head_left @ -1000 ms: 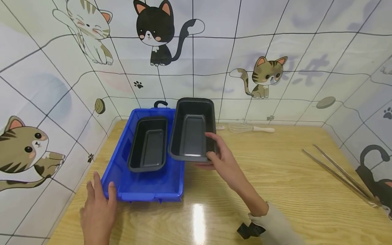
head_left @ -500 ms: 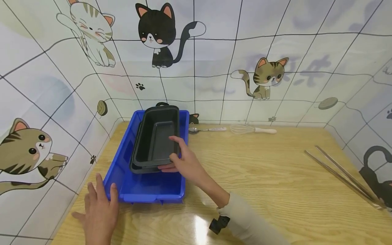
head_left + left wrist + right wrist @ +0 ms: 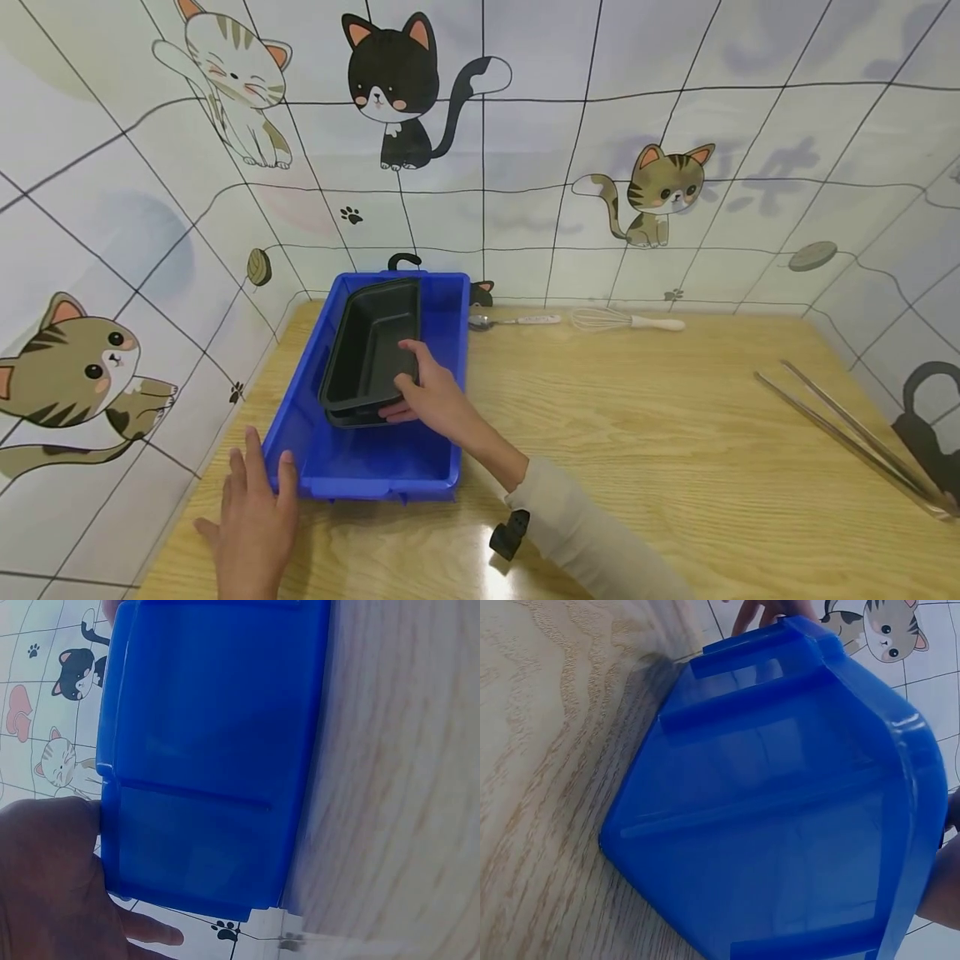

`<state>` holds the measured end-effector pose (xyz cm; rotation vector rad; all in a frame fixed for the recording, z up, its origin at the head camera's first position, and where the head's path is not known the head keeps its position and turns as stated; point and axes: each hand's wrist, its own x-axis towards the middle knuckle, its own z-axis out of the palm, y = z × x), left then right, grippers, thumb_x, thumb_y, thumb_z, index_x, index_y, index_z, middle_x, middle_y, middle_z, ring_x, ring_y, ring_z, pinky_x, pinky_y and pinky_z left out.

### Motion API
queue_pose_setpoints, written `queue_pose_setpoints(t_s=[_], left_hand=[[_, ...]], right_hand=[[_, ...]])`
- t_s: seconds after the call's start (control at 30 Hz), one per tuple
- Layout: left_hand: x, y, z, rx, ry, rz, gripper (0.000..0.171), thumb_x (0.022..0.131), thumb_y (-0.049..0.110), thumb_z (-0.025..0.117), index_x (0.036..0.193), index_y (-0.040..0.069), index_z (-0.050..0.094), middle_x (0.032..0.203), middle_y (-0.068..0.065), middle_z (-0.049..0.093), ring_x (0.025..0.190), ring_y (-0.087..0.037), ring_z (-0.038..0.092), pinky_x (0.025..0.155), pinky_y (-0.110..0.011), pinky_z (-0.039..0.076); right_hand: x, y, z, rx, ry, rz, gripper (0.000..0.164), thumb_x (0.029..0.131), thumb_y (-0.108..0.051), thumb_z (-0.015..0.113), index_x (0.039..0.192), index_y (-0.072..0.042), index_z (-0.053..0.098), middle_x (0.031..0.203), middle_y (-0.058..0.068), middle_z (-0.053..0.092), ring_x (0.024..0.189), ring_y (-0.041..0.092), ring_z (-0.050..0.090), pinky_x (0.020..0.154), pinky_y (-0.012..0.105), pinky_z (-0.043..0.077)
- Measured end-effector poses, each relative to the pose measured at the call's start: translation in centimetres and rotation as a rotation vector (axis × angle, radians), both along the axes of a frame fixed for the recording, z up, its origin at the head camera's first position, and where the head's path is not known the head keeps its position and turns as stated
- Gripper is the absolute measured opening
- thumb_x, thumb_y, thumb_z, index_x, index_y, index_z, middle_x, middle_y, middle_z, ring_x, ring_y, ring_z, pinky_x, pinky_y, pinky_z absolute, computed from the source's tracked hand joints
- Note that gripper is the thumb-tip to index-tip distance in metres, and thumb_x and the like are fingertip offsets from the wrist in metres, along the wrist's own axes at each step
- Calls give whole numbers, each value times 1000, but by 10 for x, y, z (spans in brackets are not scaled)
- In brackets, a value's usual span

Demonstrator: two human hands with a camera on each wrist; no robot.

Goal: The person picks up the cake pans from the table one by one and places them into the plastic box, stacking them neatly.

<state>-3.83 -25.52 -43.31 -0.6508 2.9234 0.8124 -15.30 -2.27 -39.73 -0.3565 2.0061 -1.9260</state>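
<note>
In the head view, a blue plastic bin [image 3: 356,467] stands at the left of the table. Inside it, a dark grey loaf pan [image 3: 367,342] sits tilted over a second loaf pan [image 3: 352,420], of which only the near edge shows. My right hand [image 3: 435,400] pinches the upper pan's right side, thumb and a finger inside the wall. At the bin's near left corner rests my left hand [image 3: 255,525], fingers extended against it. The left wrist view shows that hand [image 3: 52,877] beside the bin wall [image 3: 202,742]. Bin wall [image 3: 780,795] mostly hides my right hand in the right wrist view.
Along the back wall lie a spoon [image 3: 525,320] and a whisk [image 3: 622,321] with a white handle. Long metal tongs [image 3: 855,442] lie at the right. A cat-patterned tile sheet [image 3: 525,150] rises behind and beside the wooden table [image 3: 637,417].
My right hand has carried the loaf pan left, from beside the other pan to above it, then lowered and tilted it. My left hand stays at the bin corner.
</note>
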Motion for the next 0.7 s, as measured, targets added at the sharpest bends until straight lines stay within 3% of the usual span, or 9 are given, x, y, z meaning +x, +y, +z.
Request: queue_pose_setpoints(t_s=[0.1, 0.53, 0.63, 0.7], left_hand=[[-1, 1, 1, 15, -4, 3, 79, 117, 56, 17, 176, 10, -8, 175, -41, 6, 158, -66, 17, 112, -97, 1], [-4, 4, 2, 55, -35, 44, 79, 117, 55, 18, 176, 11, -9, 175, -41, 3, 155, -70, 21, 114, -96, 8], [-4, 5, 1, 63, -41, 61, 79, 117, 56, 17, 176, 11, -9, 175, -41, 2, 153, -72, 22, 115, -95, 9], [-4, 5, 0, 67, -36, 68, 79, 117, 56, 17, 176, 10, -9, 174, -42, 2, 152, -73, 23, 115, -95, 10]], right_hand=[[-1, -2, -1, 20, 7, -3, 57, 111, -10, 46, 167, -12, 35, 106, 29, 78, 94, 43, 83, 84, 44, 69], [-1, -4, 0, 74, 29, -4, 56, 112, -7, 47, 167, -6, 37, 96, 27, 81, 86, 43, 83, 82, 50, 68], [0, -5, -3, 169, 113, 5, 54, 111, -1, 48, 165, -1, 39, 131, 33, 73, 80, 36, 83, 80, 50, 68], [1, -6, -4, 265, 181, 2, 53, 111, 2, 49, 164, 1, 40, 154, 33, 58, 77, 28, 83, 97, 49, 64]])
